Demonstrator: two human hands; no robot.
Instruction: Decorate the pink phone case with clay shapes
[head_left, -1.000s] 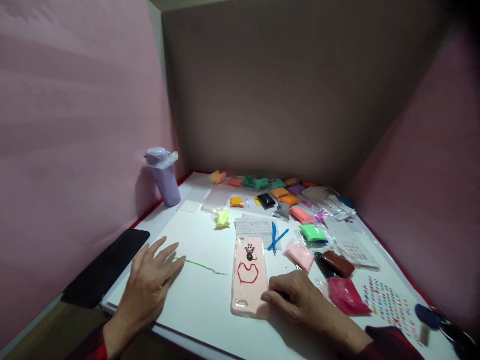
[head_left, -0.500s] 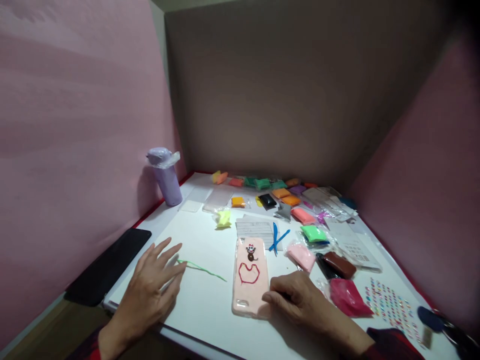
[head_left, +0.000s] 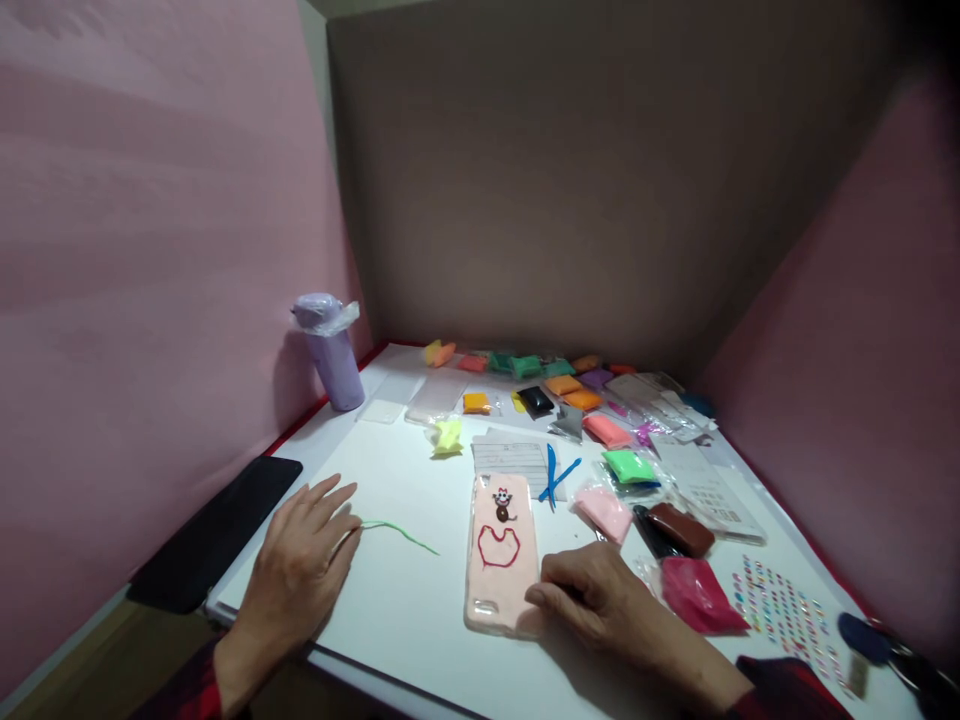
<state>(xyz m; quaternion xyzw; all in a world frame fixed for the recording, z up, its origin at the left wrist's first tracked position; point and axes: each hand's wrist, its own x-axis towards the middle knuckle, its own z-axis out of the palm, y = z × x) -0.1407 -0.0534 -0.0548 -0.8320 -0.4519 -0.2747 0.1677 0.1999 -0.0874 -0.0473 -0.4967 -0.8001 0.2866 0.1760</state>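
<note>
My left hand [head_left: 304,560] lies palm down on the left of the white table, its fingers stretched out. A thin, curved green clay strand [head_left: 401,530] runs out from under those fingers to the right. Beside the phone case, my right hand [head_left: 596,590] rests with its fingers curled in. Its thumb tip overlaps the case's lower right edge; the inside of the hand is hidden. The pale pink phone case [head_left: 499,590] lies flat, bearing a small clay figure [head_left: 502,505] above a red clay outline [head_left: 499,547] with a notched top.
Blue modelling tools [head_left: 553,478] lie crossed near lined paper [head_left: 514,456]. Packets of coloured clay, including a green one [head_left: 628,466] and a deep pink one [head_left: 697,595], spread right and back. A purple bottle [head_left: 334,360] stands left, a black phone-like slab [head_left: 217,530] below it.
My left hand has drawn slightly left and flattened. The green strand's far end has shifted left and a little up with it. My right hand and the phone case stay put.
</note>
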